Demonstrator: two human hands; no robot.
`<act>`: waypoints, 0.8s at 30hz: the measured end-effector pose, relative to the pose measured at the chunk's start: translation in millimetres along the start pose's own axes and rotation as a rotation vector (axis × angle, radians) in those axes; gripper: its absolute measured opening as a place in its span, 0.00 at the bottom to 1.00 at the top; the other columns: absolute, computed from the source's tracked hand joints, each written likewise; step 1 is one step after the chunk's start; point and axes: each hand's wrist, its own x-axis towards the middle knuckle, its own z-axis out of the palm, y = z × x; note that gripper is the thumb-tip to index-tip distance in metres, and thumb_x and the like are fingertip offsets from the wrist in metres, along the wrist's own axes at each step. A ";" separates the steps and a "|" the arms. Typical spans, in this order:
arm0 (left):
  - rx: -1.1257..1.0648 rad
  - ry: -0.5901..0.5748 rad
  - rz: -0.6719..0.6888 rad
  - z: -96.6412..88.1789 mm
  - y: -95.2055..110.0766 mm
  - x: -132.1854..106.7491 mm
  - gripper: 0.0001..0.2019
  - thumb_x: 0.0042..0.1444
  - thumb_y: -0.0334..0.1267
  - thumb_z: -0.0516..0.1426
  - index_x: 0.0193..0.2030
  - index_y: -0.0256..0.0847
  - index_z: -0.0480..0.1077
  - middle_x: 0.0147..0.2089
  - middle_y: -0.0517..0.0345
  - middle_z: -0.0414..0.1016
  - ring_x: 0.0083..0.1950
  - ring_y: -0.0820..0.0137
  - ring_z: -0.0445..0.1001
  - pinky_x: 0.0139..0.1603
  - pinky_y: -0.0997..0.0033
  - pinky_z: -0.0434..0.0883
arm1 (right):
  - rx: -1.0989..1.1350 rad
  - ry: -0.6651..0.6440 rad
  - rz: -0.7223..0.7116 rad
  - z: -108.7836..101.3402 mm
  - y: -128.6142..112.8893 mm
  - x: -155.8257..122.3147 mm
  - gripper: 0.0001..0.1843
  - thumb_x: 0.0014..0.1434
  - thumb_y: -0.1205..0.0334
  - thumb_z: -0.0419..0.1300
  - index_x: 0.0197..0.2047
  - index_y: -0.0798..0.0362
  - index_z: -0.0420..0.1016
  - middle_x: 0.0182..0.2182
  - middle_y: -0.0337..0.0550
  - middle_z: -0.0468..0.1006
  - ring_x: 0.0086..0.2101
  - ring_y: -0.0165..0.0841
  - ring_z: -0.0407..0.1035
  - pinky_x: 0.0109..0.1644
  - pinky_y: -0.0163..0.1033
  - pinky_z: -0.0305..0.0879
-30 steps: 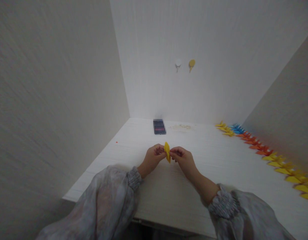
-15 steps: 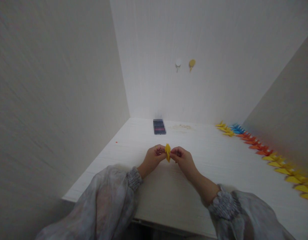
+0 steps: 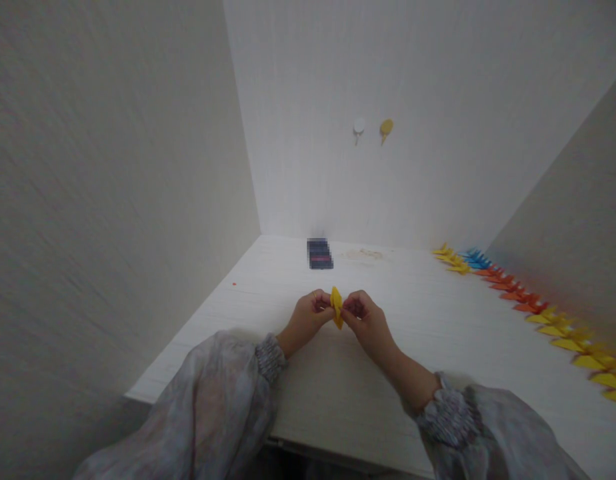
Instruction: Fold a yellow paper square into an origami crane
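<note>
Between my two hands, above the white table, is a small folded yellow paper (image 3: 337, 307), upright and pointed at its top and bottom. My left hand (image 3: 311, 315) pinches its left side with thumb and forefinger; a ring shows on one finger. From the other side, the fingertips of my right hand (image 3: 367, 318) are closed on its right edge, the remaining fingers curled in. Fine folds in the paper are too small to make out.
Along the table's (image 3: 293, 263) right side runs a row of folded paper cranes: yellow (image 3: 568, 343), red-orange (image 3: 513, 293) and blue (image 3: 475, 259). A dark pixelated object (image 3: 320, 254) lies near the back wall. Two hooks (image 3: 386, 127) hang on that wall. Walls bound both sides.
The yellow paper has tilted slightly, its lower tip shifting a little to the right. Both hands keep their pinch on it. The whole view has shifted very slightly.
</note>
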 end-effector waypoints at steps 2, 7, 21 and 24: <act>-0.023 0.004 -0.003 0.3 0.1 0.2 0.05 0.43 0.32 0.57 0.30 0.35 0.67 0.29 0.58 0.71 0.30 0.74 0.69 0.33 0.73 0.67 | -0.074 -0.008 -0.089 -1.2 -3.3 -0.6 0.02 0.48 0.68 0.53 0.27 0.52 0.66 0.23 0.37 0.69 0.25 0.28 0.63 0.29 0.34 0.60; -0.111 0.031 -0.010 0.6 -1.6 1.5 0.06 0.41 0.32 0.57 0.29 0.34 0.66 0.29 0.58 0.71 0.30 0.73 0.70 0.35 0.71 0.67 | -0.130 -0.049 -0.230 -3.6 -5.2 -0.3 0.05 0.49 0.70 0.52 0.27 0.53 0.67 0.25 0.39 0.69 0.26 0.28 0.64 0.31 0.34 0.61; -0.058 0.007 0.036 2.8 4.8 -2.1 0.05 0.42 0.32 0.57 0.29 0.35 0.66 0.29 0.59 0.69 0.31 0.74 0.68 0.33 0.73 0.67 | -0.120 0.040 -0.075 0.0 -3.2 -2.3 0.02 0.48 0.69 0.54 0.28 0.54 0.65 0.20 0.36 0.67 0.21 0.26 0.61 0.24 0.31 0.58; -0.039 0.013 0.031 3.8 5.4 -2.1 0.05 0.42 0.31 0.57 0.28 0.35 0.66 0.29 0.59 0.69 0.31 0.74 0.68 0.33 0.73 0.66 | -0.130 0.041 -0.111 0.0 -4.4 -1.8 0.02 0.48 0.69 0.54 0.28 0.54 0.65 0.20 0.36 0.67 0.22 0.27 0.61 0.24 0.32 0.59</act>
